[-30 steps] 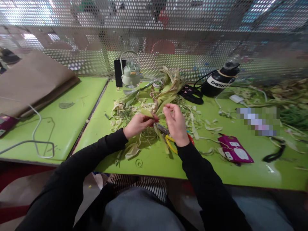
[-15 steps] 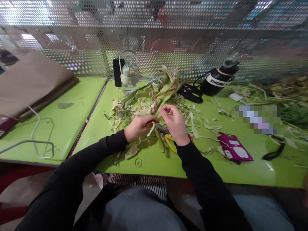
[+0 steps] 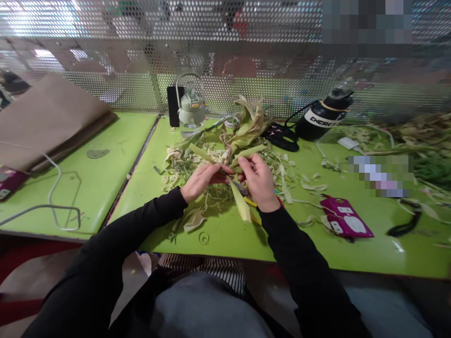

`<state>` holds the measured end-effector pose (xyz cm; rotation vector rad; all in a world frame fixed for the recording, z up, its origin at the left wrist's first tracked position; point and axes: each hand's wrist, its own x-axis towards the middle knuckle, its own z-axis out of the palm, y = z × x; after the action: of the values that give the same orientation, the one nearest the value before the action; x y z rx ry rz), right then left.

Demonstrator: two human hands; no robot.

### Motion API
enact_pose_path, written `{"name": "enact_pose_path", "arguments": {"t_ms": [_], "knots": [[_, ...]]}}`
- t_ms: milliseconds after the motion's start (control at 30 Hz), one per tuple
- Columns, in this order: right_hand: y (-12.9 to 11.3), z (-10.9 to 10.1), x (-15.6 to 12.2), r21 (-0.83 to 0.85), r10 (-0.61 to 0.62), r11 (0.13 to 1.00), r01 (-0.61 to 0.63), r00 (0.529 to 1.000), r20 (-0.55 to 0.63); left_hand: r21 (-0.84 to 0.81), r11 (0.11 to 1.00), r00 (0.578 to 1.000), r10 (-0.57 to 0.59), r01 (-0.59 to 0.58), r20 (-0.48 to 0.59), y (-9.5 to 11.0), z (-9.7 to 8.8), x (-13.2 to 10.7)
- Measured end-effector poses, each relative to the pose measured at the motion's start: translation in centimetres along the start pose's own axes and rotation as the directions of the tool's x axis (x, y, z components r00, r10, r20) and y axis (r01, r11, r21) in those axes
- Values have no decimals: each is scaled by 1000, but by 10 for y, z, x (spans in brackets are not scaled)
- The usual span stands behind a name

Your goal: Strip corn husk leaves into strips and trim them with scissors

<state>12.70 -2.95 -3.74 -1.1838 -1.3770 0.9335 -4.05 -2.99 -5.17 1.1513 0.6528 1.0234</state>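
Above the middle of a green table, my left hand (image 3: 201, 182) is closed, its fingertips pinching strips of corn husk (image 3: 241, 201). One pale strip hangs down toward me between the hands. My right hand (image 3: 260, 184) is closed on another husk strip (image 3: 251, 151) that sticks out above its fingers. A further strip points up and left from beside my left fingertips. Partly under my right hand lie scissors (image 3: 251, 202) with yellow handles, mostly hidden. A heap of husk scraps (image 3: 211, 162) and a bunch of dry husks (image 3: 252, 124) lie just beyond my hands.
A pale green water bottle (image 3: 191, 112) and a dark phone (image 3: 173, 106) stand by the perforated metal screen (image 3: 123, 89). A black bottle (image 3: 322, 117) leans at the right. A purple power strip (image 3: 345, 217) lies near my right forearm; brown paper (image 3: 45, 122) is at the left.
Husk strips now fan out from my fingers upward and toward me. My right fingers have come down closer to my left fingertips. The scissors are more covered.
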Motion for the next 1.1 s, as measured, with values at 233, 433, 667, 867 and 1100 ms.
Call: {"name": "enact_pose_path", "arguments": {"t_ms": [233,433,667,867,1100], "knots": [[6,-2,4,10,10,1000,-10,1000,4,-380,919,980,-161,104,-120,4,5,5],[2,-4,-1,-297,-258,908,295,953,158,-409,910,953,-175,62,-246,9,4,6],[3,-2,-4,-439,-455,711,549,836,307,-281,955,954,-169,96,-247,5,3,8],[1,2,-7,-423,-271,864,275,960,70,-182,983,982,-72,40,-176,6,10,3],[2,-1,-3,-287,-433,815,504,857,279,-309,946,945,-184,96,-271,9,2,6]]}}
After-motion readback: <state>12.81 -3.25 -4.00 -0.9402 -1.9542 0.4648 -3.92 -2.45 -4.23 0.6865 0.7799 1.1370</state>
